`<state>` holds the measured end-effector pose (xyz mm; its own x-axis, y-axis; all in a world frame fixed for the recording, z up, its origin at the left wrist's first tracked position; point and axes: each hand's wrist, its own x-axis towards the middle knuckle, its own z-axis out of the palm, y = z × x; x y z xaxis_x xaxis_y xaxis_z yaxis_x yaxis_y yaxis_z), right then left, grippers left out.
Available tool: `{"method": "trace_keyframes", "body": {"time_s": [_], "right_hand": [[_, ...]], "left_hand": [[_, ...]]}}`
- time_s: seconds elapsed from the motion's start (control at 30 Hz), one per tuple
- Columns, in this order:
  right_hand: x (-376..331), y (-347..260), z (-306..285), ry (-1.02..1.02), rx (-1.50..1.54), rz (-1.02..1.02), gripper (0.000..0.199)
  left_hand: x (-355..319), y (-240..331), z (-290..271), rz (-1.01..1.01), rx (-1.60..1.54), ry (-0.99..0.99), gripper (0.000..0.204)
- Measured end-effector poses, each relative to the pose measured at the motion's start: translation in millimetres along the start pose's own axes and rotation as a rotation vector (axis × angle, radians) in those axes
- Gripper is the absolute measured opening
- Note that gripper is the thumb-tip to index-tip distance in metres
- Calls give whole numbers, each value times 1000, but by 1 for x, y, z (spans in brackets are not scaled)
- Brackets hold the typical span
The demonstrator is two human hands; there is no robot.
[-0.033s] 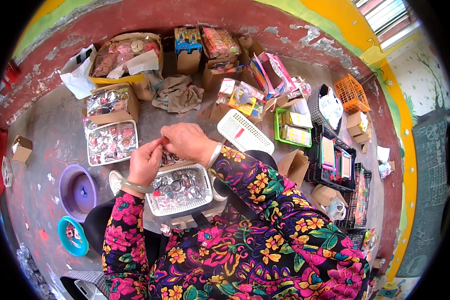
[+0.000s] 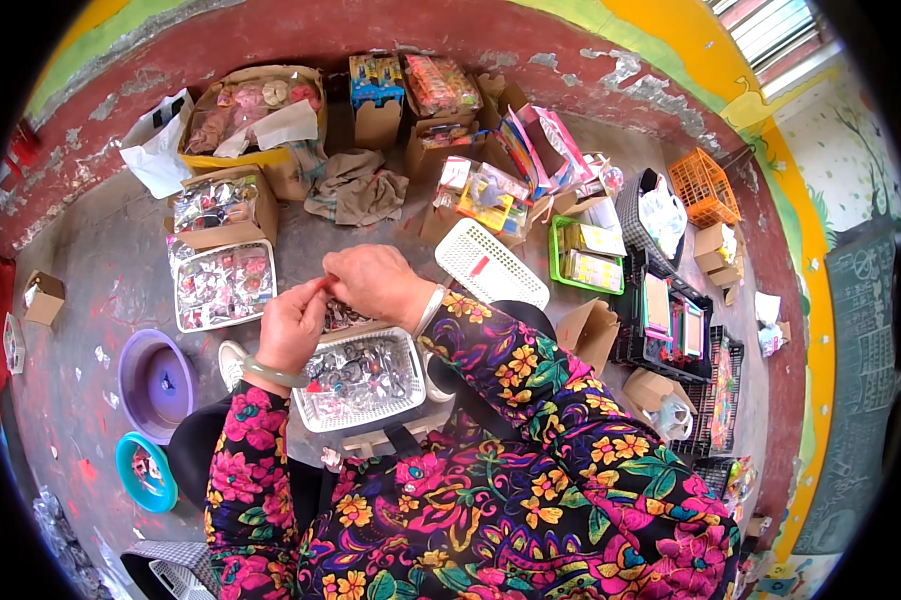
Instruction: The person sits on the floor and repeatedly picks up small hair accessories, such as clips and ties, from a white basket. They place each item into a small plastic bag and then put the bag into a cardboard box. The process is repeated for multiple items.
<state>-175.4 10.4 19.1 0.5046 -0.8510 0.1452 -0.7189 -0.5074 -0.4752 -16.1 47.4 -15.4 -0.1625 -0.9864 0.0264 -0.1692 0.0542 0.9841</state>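
My left hand point(image 2: 292, 325) and my right hand point(image 2: 376, 284) meet in front of me with their fingertips pinched together. A small red item point(image 2: 328, 284) shows between the fingertips; its kind is too small to make out. Below the hands stands a white plastic basket point(image 2: 417, 388) holding many small clear-wrapped pieces, dark and silvery, with a little red among them. Partly hidden behind my hands is a box of more small packets point(image 2: 341, 316). To the right lies a white perforated basket point(image 2: 516, 283) with one red strip point(image 2: 481, 266) in it.
On the left are a white basket of packets point(image 2: 180, 318), a purple basin point(image 2: 128, 385) and a teal basin point(image 2: 126, 478). Cardboard boxes point(image 2: 377, 125) line the far wall. A green basket point(image 2: 557, 270), black crates point(image 2: 639, 350) and an orange crate point(image 2: 706, 190) stand right.
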Motion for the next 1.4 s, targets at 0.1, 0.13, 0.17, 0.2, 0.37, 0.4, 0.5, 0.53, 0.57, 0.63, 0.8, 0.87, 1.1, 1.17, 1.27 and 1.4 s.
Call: {"method": "trace_keyframes", "body": {"time_s": [0.1, 0.13, 0.17, 0.2, 0.37, 0.4, 0.5, 0.53, 0.57, 0.63, 0.8, 0.87, 1.1, 1.17, 1.27, 1.4], "right_hand": [[2, 6, -5, -20, 65, 17, 13], [2, 8, -11, -70, 142, 49, 13], [4, 7, -16, -121, 226, 75, 13], [5, 7, -19, -172, 312, 51, 13], [4, 13, -24, -153, 241, -127, 11], [4, 11, -22, -108, 167, -167, 11], [4, 7, -14, 63, 106, -236, 13], [4, 5, -14, 56, 91, -255, 13], [4, 3, -14, 49, 76, -271, 13], [3, 4, -13, 46, 37, -293, 16], [3, -1, -11, 37, 33, -276, 33], [2, 2, -7, 44, 8, -321, 42], [4, 4, -4, 24, 28, -325, 62], [6, 7, 1, 11, 10, -293, 65], [6, 10, 0, -48, -24, -208, 71], [6, 6, -10, -116, -3, -81, 68]], "left_hand": [[0, 5, 3, 46, -57, 28, 21], [1, 10, 2, 50, -68, 36, 22], [0, 11, -1, 52, -73, 50, 23], [1, 6, -7, 112, 13, 19, 23], [4, 0, -13, -126, -80, -101, 18], [2, 1, -13, -195, -91, -94, 18], [2, -9, -13, -53, -53, -70, 19], [1, -9, -12, -21, -11, -52, 19], [1, -4, -9, 10, 30, -38, 19], [1, 6, -7, 60, 122, -48, 21], [-4, 13, -7, 134, 285, -148, 27], [-4, 9, -5, 124, 264, -204, 28], [-5, 12, -5, 122, 233, -214, 28], [-5, 17, -4, 87, 219, -230, 28], [-4, 14, -2, 13, 130, -204, 27], [0, 5, -8, -15, 76, -190, 27]]}}
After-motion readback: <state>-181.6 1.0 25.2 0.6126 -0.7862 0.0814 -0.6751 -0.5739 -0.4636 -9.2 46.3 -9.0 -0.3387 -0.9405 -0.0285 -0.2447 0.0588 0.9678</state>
